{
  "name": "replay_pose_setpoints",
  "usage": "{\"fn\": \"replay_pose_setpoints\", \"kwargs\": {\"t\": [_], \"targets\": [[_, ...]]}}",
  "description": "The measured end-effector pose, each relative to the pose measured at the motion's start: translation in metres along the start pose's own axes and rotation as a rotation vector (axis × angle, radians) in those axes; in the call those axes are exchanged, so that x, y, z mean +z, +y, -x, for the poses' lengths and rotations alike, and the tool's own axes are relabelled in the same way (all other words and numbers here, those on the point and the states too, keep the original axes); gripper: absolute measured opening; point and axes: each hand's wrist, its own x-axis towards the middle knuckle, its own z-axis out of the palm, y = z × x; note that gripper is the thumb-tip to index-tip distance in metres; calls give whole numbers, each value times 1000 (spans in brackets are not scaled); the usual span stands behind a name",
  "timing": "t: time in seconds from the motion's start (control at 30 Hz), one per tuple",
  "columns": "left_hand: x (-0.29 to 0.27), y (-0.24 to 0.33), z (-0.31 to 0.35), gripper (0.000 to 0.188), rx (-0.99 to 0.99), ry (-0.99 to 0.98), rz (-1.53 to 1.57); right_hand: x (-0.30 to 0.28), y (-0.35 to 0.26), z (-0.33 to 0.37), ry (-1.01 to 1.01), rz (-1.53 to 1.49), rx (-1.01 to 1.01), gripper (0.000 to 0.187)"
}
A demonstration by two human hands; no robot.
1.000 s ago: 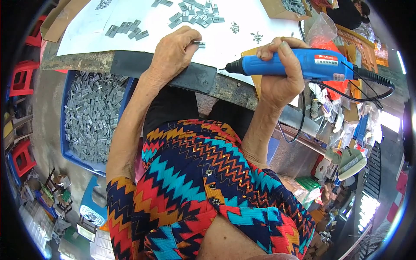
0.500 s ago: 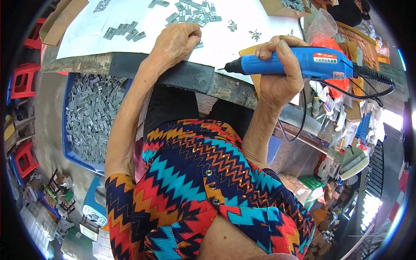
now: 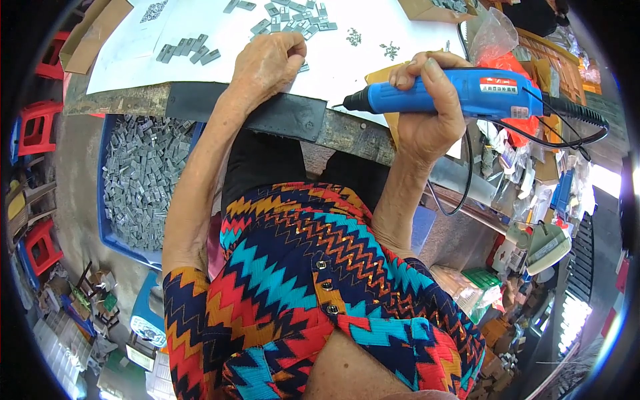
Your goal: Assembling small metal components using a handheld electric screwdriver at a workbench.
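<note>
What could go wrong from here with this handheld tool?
The blue handheld tool in the right hand points its tip leftward, so it might nick the left hand if the two come together. The tiny loose pieces on the white sheet could scatter if brushed. The black cable, looping past the table edge, might snag.

Right now, on to the blue power tool (image 3: 463,92): wrapped in the right hand (image 3: 430,130), held nearly level. Tapers leftward into a black nose (image 3: 357,101), then a thin bit (image 3: 339,106), close by the table edge (image 3: 350,133). Carries a red-and-white label (image 3: 499,85) on the barrel and, at the right end, a ribbed black sleeve (image 3: 575,113). Over now to one small grey piece (image 3: 305,67), tucked under the left hand (image 3: 267,63), over the white sheet (image 3: 327,77). Shows just one end; otherwise hidden. Flat or lifted, impossible to tell. Sits clear of the bit.
</note>
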Motion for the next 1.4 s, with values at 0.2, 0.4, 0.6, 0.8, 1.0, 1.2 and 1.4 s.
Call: {"fn": "replay_pose_setpoints", "kwargs": {"t": [0.2, 0.4, 0.6, 0.8, 1.0, 1.2, 1.4], "targets": [[2, 3, 1, 13, -48, -17, -36, 1, 0, 0, -7, 2, 6, 24], [6, 7, 4, 11, 5, 71, -41, 4, -2, 1, -18, 3, 4, 24], [5, 3, 5, 14, -3, 21, -20, 4, -4, 2, -25, 23, -11, 25], [5, -4, 14, 17, 50, 60, 100, 4, -6, 3, -26, 8, 12, 27], [8, 7, 25, 17, 167, 159, 40, 2, -6, -1, -16, -6, 15, 26], [15, 5, 27, 13, 285, 252, -81, 5, -4, -1, -44, 14, 21, 25], [15, 9, 25, 7, 286, 199, -60, 6, -2, 0, -28, 21, 14, 24]]}}
